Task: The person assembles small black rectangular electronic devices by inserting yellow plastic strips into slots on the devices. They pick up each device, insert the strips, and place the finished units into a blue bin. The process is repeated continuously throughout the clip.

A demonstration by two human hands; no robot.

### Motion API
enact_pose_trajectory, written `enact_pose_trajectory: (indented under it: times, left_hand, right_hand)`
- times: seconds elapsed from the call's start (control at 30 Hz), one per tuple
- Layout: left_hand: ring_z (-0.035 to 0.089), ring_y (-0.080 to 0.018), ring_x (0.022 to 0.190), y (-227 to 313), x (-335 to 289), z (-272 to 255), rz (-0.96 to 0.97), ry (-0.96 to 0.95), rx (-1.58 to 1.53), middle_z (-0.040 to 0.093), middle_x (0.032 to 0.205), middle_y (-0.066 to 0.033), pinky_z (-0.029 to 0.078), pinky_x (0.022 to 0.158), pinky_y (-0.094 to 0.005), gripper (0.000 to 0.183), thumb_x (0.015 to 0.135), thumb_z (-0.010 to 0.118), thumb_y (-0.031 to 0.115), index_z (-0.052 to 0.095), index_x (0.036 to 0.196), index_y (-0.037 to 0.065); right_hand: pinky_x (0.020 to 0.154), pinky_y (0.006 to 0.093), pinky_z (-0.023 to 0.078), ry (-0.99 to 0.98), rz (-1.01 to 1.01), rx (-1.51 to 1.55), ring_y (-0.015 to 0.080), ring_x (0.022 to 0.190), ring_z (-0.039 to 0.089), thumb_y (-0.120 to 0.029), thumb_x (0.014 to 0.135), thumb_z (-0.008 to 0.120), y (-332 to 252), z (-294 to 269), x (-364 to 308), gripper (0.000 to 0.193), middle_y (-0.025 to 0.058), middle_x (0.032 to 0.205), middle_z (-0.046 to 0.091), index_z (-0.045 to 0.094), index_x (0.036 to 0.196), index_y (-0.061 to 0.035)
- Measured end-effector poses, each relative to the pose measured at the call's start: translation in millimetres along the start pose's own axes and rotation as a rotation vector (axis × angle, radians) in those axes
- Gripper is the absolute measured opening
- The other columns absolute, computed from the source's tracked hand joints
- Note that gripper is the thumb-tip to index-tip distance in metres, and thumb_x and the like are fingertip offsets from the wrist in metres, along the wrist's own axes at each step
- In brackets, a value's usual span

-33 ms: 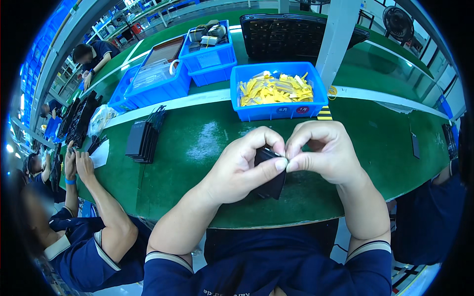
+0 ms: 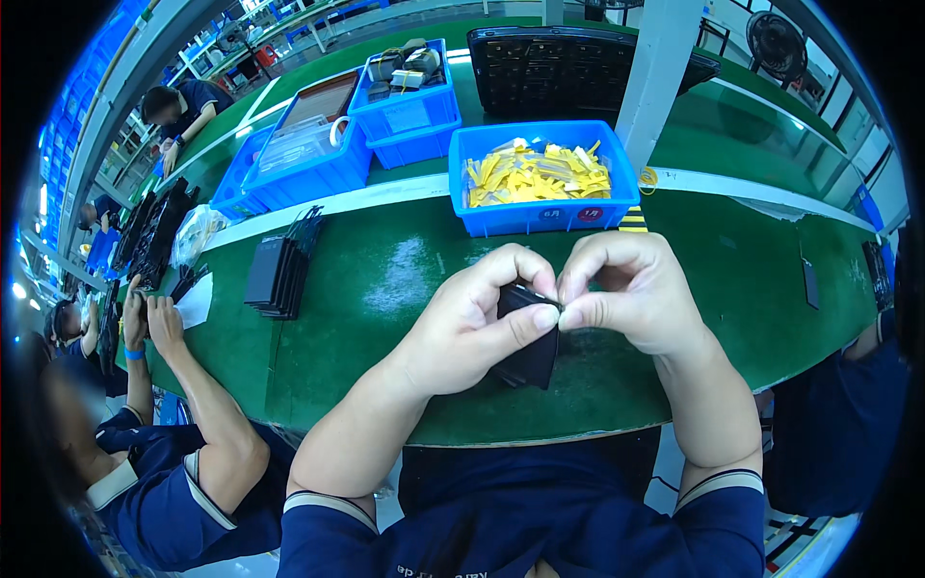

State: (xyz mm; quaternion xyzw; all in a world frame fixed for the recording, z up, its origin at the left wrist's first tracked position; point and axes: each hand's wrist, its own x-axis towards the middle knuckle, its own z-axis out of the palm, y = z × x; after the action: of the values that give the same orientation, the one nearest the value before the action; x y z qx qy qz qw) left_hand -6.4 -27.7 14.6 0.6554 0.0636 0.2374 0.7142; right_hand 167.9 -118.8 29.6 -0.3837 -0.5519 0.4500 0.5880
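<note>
My left hand (image 2: 487,323) is closed on a flat black rectangular piece (image 2: 532,364), thumb on the near side and fingers curled over its top edge. The piece is tilted, and its lower part hangs below my left thumb, above the green bench. My right hand (image 2: 626,294) pinches at the piece's upper right corner, its thumb and fingertips almost touching my left thumb. Something small and thin seems to lie between the fingertips, but they hide most of it.
Ahead stands a blue bin (image 2: 540,221) of yellow strips. Left of it are more blue bins (image 2: 323,175). A stack of black rectangular pieces (image 2: 277,276) with leads lies left on the green bench (image 2: 356,356). A grey post (image 2: 660,87) rises beyond. At left, a co-worker's hands (image 2: 154,323) work.
My hands have moved up very slightly, with the black piece still held. The co-worker's hands at the left have shifted a little.
</note>
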Motion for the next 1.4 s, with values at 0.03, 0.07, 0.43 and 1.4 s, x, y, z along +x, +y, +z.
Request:
enact_pose_trajectory:
  times: [0.03,0.07,0.43,1.4]
  left_hand:
    - [0.056,-0.0104,0.086,1,1,0,-0.075,0.012,-0.109,0.055,0.093,-0.0040,0.046,0.077,-0.0256,0.021,0.084,0.066,0.008,0.050,0.099,0.004]
    - [0.057,-0.0108,0.086,1,1,1,-0.073,0.008,-0.125,0.055,0.093,-0.0042,0.047,0.077,-0.0259,0.023,0.083,0.067,0.007,0.050,0.099,0.004]
    - [0.061,-0.0189,0.085,0,7,-8,0.118,0.255,-0.227,0.058,0.091,-0.0073,0.049,0.080,-0.0328,0.032,0.077,0.070,0.001,0.051,0.103,0.006]
    - [0.056,-0.0069,0.078,-15,7,8,0.192,0.518,0.552,0.056,0.089,-0.0025,0.046,0.070,-0.0210,0.030,0.078,0.069,-0.001,0.053,0.103,0.002]
  right_hand:
    - [0.065,0.0217,0.049,0.020,0.056,0.138,0.0095,0.070,0.061,-0.001,0.074,0.074,2,0,1,0.012,0.0039,0.077,0.065,0.064,0.080,-0.0008]
    - [0.065,0.0214,0.049,0.045,0.060,0.145,0.0093,0.071,0.061,0.000,0.075,0.074,4,0,0,0.012,0.0039,0.078,0.065,0.064,0.081,-0.0008]
    - [0.063,0.0201,0.045,0.102,0.237,0.057,0.0054,0.069,0.057,-0.012,0.083,0.070,13,5,1,0.013,0.0010,0.078,0.063,0.065,0.088,-0.0007]
    - [0.054,0.0381,0.048,0.298,-0.104,-1.045,0.0282,0.059,0.060,-0.006,0.069,0.064,19,34,-7,0.007,0.0124,0.066,0.060,0.059,0.068,-0.0019]
